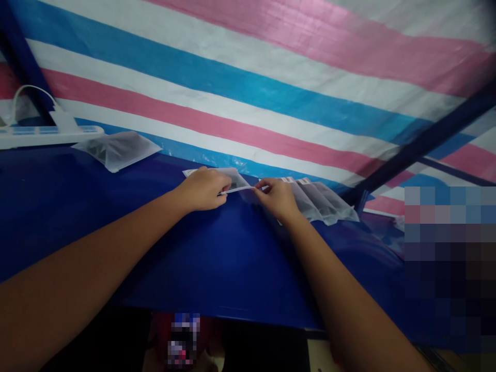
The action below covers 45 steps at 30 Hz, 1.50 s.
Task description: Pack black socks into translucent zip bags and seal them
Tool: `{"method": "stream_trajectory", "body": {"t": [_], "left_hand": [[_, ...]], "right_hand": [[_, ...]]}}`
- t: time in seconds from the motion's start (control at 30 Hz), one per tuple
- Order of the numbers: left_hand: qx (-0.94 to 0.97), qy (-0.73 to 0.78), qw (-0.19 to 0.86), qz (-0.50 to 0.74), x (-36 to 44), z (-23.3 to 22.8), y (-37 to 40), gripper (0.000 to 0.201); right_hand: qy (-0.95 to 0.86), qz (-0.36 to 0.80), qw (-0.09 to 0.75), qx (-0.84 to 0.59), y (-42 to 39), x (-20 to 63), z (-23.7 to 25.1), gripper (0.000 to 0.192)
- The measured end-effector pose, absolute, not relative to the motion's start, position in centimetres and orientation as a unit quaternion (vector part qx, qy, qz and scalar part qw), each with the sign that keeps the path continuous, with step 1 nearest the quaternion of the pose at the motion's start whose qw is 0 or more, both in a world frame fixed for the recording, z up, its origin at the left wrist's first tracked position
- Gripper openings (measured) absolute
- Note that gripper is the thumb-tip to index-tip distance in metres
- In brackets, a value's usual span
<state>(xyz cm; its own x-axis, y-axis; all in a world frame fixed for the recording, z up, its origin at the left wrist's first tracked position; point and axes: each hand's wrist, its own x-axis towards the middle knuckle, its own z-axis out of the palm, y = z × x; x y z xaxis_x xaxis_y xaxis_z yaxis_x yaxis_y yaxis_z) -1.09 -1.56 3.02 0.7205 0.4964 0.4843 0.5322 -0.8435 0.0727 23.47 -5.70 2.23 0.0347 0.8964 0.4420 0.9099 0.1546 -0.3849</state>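
Writing shows only as a small dark printed patch on the clear pouch (236, 182) between the hands, too blurred to read; no brand can be made out anywhere.

The left hand (203, 188) lies knuckles up on the pouch, its grip closed to a pinch on the pouch's white edge strip. The right hand (276, 198) meets it from the other side, fingertips closed on the same strip, so the pouch is held by both hands at once. It lies flat at the far edge of the blue surface (217, 263), just in front of the striped sheet.

Touching the right hand on its far side is a fanned row of clear pouches (323, 204), overlapping one another like tiles, each with a white top band. Another clear pouch (116, 150) lies well apart to the left, with something dark inside that cannot be identified. Beyond it a white power strip (42, 135) rests along the surface's edge, a white plug and cable (29, 93) rising from it.

A pink, white and blue striped sheet (271, 88) fills the background. A dark blue bar (426, 139) runs slantwise across its right side, ending near the fanned row.
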Motion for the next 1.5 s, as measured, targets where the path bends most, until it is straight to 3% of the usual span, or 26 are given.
{"method": "stream_trajectory", "body": {"t": [0.23,0.57,0.9,1.37,1.5], "left_hand": [[-0.924,-0.27,0.094,-0.253,-1.2,3.2,-1.5,0.011],[-0.928,-0.259,0.144,-0.226,-1.1,3.6,-1.9,0.009],[-0.932,-0.249,0.151,-0.217,-0.9,3.8,-2.1,0.008],[-0.935,-0.254,0.137,-0.208,-0.8,5.1,-3.5,0.014],[-0.935,-0.255,0.123,-0.212,-1.0,5.6,-3.9,0.005]], "right_hand": [[-0.756,0.021,0.339,-0.56,-6.3,22.2,2.3,0.02],[-0.748,0.034,0.355,-0.559,-6.0,22.1,2.1,0.017],[-0.736,-0.011,0.343,-0.583,-6.0,21.7,2.2,0.002],[-0.65,-0.113,0.328,-0.676,-4.7,23.8,1.0,0.003],[-0.619,-0.142,0.328,-0.699,-4.8,24.5,1.3,0.006]]}}
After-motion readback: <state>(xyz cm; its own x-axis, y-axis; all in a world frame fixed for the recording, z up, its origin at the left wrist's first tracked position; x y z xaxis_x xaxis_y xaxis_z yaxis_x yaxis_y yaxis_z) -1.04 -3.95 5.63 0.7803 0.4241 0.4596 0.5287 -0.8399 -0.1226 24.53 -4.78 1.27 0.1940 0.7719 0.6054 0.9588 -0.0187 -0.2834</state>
